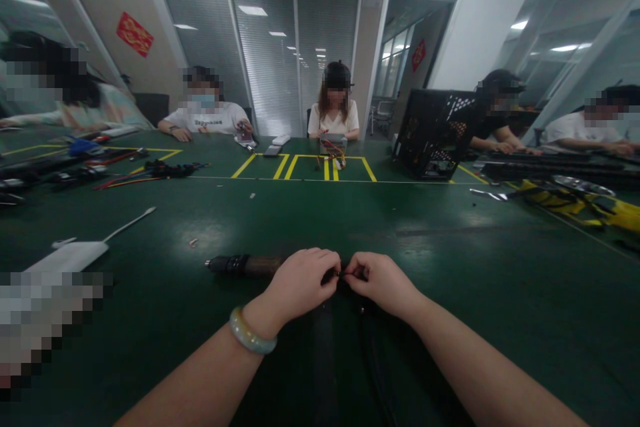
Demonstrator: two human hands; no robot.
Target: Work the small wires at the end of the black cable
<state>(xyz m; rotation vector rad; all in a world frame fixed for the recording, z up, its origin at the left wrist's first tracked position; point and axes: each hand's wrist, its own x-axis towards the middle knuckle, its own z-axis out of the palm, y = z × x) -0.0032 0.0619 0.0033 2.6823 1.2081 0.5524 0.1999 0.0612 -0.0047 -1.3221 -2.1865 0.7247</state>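
Observation:
My left hand (pixel 300 283) and my right hand (pixel 380 283) meet fingertip to fingertip at the near middle of the green table (pixel 320 213). Both are closed in a pinch on something small and dark between them (pixel 343 273), too small to name. A dark cylindrical tool (pixel 245 264) lies on the table just left of my left hand, partly hidden behind it. Dark flat parts and cables (pixel 350 347) lie under and between my forearms. A pale green bangle (pixel 251 335) circles my left wrist.
A white flat device with a cable (pixel 75 255) lies at the left. Cable bundles (pixel 150 172) sit at the far left, a black crate (pixel 433 133) at the far right, yellow and black parts (pixel 575 200) beyond it. Several other people sit around the table.

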